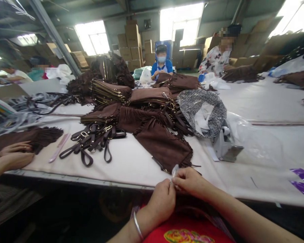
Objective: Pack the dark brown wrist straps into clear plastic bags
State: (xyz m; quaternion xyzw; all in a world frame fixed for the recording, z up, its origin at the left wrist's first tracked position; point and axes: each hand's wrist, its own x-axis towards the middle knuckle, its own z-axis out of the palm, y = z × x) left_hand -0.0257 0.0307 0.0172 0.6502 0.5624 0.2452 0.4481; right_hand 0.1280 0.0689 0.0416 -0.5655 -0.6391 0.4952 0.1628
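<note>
My left hand [163, 199], with a silver bangle on its wrist, is closed at the table's front edge. My right hand [190, 182] touches it from the right, thumb and fingers pinched. Between the fingertips of both hands is a small piece of clear plastic [175, 169], partly hidden. Just beyond them lies a brown fringed bag [164, 145] with a zipper along its near side. Dark wrist straps with metal clips [92, 141] are heaped to the left. Stacked brown bags [149, 96] rise behind.
At the left edge a co-worker's hands [17, 155] rest by another brown fringed piece, near a pink comb [59, 147]. A grey patterned cloth [202, 111], a white dispenser [224, 148] and clear plastic [255, 138] lie to the right. People sit across the table [243, 172].
</note>
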